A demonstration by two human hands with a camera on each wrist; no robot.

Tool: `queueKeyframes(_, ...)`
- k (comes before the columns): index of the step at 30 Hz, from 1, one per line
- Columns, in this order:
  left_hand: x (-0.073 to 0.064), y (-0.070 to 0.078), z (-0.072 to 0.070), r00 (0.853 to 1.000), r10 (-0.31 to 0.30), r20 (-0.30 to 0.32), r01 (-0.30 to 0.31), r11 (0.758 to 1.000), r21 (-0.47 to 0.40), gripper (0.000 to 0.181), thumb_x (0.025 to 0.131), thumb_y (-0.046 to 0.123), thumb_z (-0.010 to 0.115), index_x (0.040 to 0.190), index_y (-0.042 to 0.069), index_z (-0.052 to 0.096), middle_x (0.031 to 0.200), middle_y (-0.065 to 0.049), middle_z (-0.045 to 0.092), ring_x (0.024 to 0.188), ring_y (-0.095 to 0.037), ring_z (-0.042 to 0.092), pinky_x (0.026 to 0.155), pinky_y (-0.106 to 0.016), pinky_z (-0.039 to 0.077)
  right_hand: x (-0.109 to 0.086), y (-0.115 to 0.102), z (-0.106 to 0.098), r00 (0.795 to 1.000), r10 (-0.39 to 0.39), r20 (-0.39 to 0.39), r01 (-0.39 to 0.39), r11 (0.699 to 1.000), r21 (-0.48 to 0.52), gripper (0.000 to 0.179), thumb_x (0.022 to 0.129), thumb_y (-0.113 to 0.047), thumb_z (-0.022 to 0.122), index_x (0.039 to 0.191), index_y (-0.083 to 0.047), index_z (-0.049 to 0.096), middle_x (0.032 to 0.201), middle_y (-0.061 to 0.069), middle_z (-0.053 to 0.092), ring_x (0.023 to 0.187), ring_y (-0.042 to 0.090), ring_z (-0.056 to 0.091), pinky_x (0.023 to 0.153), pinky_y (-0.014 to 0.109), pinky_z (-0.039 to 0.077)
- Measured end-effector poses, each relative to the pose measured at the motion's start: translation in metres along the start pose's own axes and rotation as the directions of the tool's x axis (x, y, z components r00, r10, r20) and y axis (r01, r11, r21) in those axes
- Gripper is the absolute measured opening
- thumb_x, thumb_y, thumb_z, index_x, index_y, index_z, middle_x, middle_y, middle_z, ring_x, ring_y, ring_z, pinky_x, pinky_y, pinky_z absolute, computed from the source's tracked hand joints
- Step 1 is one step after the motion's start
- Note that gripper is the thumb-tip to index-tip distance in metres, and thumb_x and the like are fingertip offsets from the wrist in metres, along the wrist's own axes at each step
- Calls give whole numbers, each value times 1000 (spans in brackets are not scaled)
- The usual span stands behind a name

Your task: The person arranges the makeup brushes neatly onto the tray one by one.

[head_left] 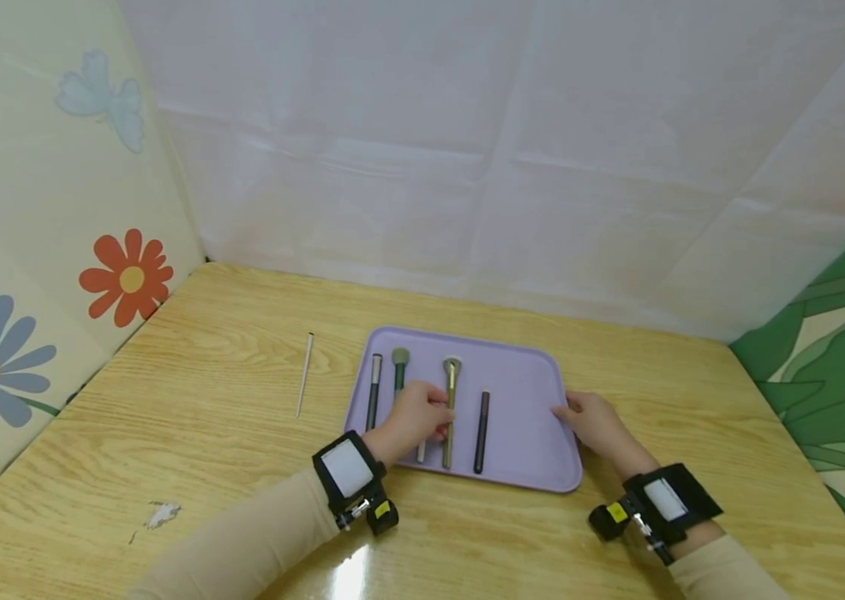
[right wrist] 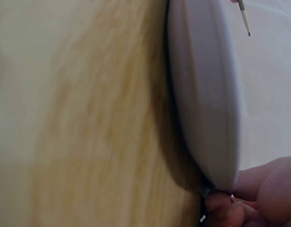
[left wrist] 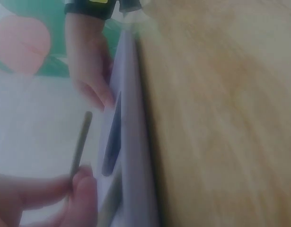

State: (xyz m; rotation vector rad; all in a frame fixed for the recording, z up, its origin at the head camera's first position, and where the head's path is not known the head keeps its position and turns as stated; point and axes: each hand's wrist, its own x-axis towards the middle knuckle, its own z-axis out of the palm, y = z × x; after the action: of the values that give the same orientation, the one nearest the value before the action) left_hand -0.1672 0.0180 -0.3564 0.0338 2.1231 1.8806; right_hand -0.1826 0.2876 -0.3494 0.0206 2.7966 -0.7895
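Observation:
My left hand (head_left: 418, 415) pinches a slim olive makeup brush (left wrist: 81, 139) between thumb and fingers, above the lilac tray (head_left: 523, 450). Its fine dark-tipped end shows in the right wrist view, where the brush (right wrist: 245, 20) stands out against the pale backdrop. My right hand (head_left: 597, 423) grips the tray's right edge, fingertips at the rim. On the tray lie a green-handled brush (head_left: 401, 358) with a fluffy head, a dark stick with a silver end (head_left: 374, 387) and a black pen-like stick (head_left: 482, 433). Beneath the left hand a pale handle (head_left: 421, 452) is partly hidden.
A thin white stick (head_left: 305, 375) lies on the wooden table (head_left: 242, 350) left of the tray. A chipped patch (head_left: 162, 514) marks the table at front left. A white sheet (head_left: 422, 167) hangs behind, with flower-patterned panels (head_left: 55, 250) at the sides.

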Motion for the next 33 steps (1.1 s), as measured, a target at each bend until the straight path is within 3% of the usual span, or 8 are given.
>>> queueKeyframes(5,2,1,7,999,-32,1,32,999,-33,22,85,-10,64,107,-13,59,78,-11,61,54,-11,53,52,-22,53,-1,1,0,1000,0,-5,0,1000,-3,44,101,-10,48,134,18,42,117,30,59,89,26,57,74,39,53)
queueKeyframes(13,4,-1,13,1000,-14,1,14,999,-33,25,84,-11,64,108,-15,59,75,-11,61,53,-11,53,52,-23,54,0,2,1,1000,5,-10,-5,1000,-8,43,101,-10,49,133,18,43,114,29,60,87,25,58,72,38,53)
queueKeyframes(20,4,-3,14,1000,-10,-3,10,999,-32,26,84,-12,64,109,-15,59,76,-13,62,52,-11,53,51,-24,54,1,0,2,1000,-4,-12,4,1000,-17,44,101,-11,50,133,18,43,121,33,57,94,29,59,81,44,54)
queueKeyframes(33,6,0,23,1000,4,3,-4,1000,-2,21,82,-12,66,103,-13,61,71,-11,62,51,-11,54,51,-24,55,0,-2,1,1000,-9,-15,8,1000,-23,44,100,-10,50,132,19,43,120,33,57,93,29,58,81,45,53)
